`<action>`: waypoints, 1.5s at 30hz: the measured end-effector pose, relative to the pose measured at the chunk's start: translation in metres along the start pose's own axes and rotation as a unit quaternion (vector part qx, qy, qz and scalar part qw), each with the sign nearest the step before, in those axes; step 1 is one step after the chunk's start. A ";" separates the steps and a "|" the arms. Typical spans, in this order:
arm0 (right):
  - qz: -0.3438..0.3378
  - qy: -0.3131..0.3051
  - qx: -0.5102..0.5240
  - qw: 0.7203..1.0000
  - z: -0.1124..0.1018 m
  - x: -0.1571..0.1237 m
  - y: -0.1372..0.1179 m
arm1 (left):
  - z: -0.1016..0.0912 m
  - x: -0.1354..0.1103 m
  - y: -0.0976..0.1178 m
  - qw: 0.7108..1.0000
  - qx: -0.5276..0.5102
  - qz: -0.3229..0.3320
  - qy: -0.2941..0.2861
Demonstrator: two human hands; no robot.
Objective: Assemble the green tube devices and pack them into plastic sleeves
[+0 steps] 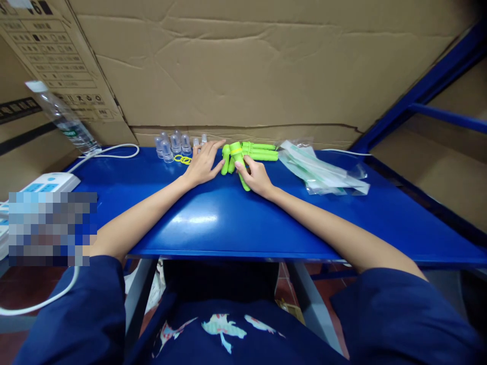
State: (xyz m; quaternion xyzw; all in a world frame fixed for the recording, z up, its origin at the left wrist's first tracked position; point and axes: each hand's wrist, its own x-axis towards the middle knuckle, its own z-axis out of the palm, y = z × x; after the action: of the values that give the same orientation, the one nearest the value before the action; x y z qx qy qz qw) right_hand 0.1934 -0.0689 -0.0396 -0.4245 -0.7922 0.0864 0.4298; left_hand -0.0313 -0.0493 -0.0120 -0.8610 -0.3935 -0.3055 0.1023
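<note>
My right hand [257, 177] is closed round a lime-green plastic piece [244, 180] shaped like a small torch body, with a wide round head tilted up and away from me. My left hand [204, 165] rests flat to the left with its fingers stretched out, its thumb close to another lime-green piece [225, 161]. Several more green bodies [262, 152] lie side by side behind my right hand. Beyond my left hand stand several clear plastic caps [176, 144], partly hidden by its fingers. Thin yellow rings [182, 159] lie just left of that hand.
A flat clear bag with pale strips [319, 170] lies to the right on the blue table [236, 228]. At the left are a power strip [47, 185] with a white cable and a leaning plastic bottle [68, 121]. A cardboard wall [243, 71] closes off the back.
</note>
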 end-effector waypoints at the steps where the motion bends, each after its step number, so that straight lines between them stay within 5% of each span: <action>1: 0.001 -0.008 0.016 1.000 0.000 0.000 0.000 | -0.001 0.000 0.002 1.000 -0.001 0.004 0.001; 9: 0.088 -0.045 0.202 0.974 0.000 0.002 -0.003 | -0.002 0.000 0.015 0.998 0.021 0.044 -0.028; 17: 0.208 -0.027 0.270 0.940 0.005 0.009 0.017 | 0.005 -0.002 0.017 0.982 0.008 0.081 -0.169; 32: 0.102 -0.083 0.143 0.981 0.008 0.007 0.030 | 0.008 0.005 -0.001 0.974 -0.025 0.130 -0.184; 40: 0.031 -0.096 0.087 0.991 0.008 0.002 0.031 | -0.003 0.005 0.012 0.977 0.093 0.054 -0.185; 45: 0.048 -0.071 0.085 0.993 0.007 0.002 0.024 | -0.005 0.005 0.016 0.974 0.115 0.046 -0.191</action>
State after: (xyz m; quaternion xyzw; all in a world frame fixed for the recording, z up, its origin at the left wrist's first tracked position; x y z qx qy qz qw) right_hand 0.2022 -0.0506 -0.0549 -0.4168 -0.7892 0.2044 0.4020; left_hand -0.0193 -0.0589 -0.0044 -0.9030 -0.3984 -0.0831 0.1380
